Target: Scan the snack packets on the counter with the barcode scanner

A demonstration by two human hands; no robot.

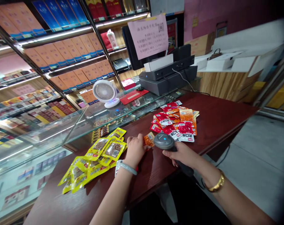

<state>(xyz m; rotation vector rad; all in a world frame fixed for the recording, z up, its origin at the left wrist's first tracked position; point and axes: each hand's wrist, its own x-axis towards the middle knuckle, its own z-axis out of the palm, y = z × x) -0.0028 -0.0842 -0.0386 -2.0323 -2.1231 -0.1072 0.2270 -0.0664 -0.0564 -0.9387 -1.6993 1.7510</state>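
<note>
My right hand (179, 154) is wrapped round the handle of a dark grey barcode scanner (164, 141), its head pointing toward the left hand. Between the fingers of my left hand (135, 150) is a small orange snack packet (149, 139), held just above or on the table. Under my left wrist, partly hidden, lies a white and red packet (118, 167). Left of that hand, yellow snack packets (101, 149) are spread in a loose pile. Beyond the scanner, red and orange packets (173, 120) lie heaped together.
The dark red wooden table (217, 115) borders a glass display counter (85, 125). On the glass stand a white fan (105, 92) and a cash register with a monitor (167, 75) bearing a pink notice (149, 37). Boxes fill the shelves (62, 56) behind.
</note>
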